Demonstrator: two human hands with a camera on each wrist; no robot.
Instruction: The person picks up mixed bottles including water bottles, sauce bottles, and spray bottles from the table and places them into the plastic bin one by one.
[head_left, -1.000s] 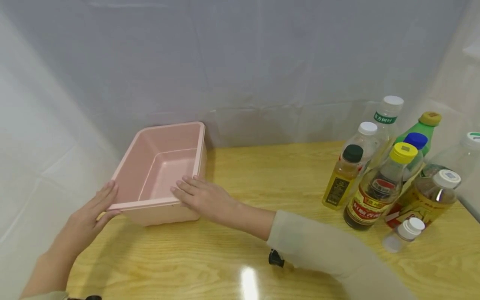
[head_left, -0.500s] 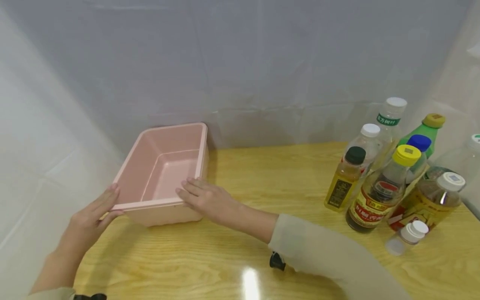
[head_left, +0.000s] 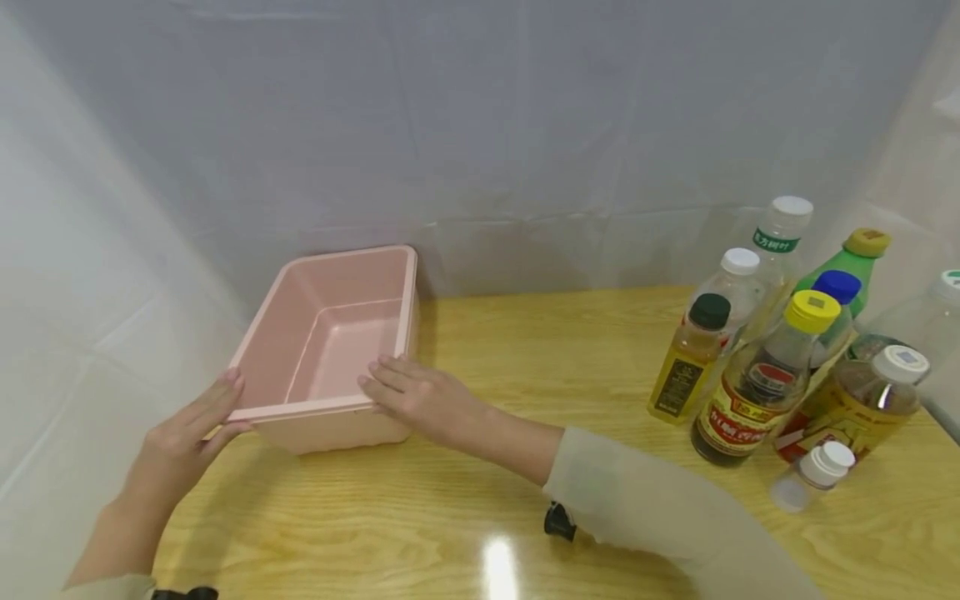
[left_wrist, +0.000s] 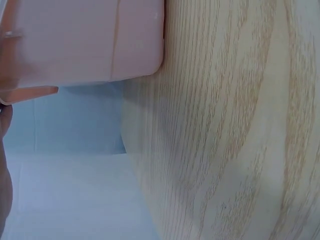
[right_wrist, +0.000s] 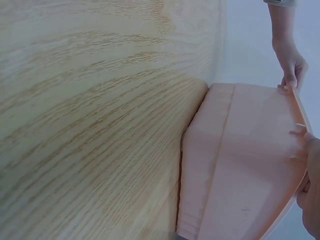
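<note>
A pink rectangular plastic basin (head_left: 315, 407) stands upright on the wooden table against the grey back sheet, with nothing inside it. My left hand (head_left: 180, 442) grips its near left corner, fingers over the rim and thumb on the outer side. At the near right corner, my right hand (head_left: 423, 402) holds the rim with its fingers laid over the edge. Seen from the right wrist, the basin's outer wall (right_wrist: 250, 150) meets the table, and the right thumb tucks beneath the rim. The left wrist view catches only a strip of the left hand (left_wrist: 5, 185) beside the basin.
Several bottles stand at the right, among them a dark sauce bottle with a yellow cap (head_left: 738, 408), a small oil bottle (head_left: 678, 379) and a green bottle (head_left: 843, 267). A small white-capped bottle (head_left: 813, 475) is nearest. White sheeting (head_left: 97, 317) borders the table's left side.
The whole head view has shifted slightly, and the basin appears a touch farther right. Both hands keep their hold on its rim.
</note>
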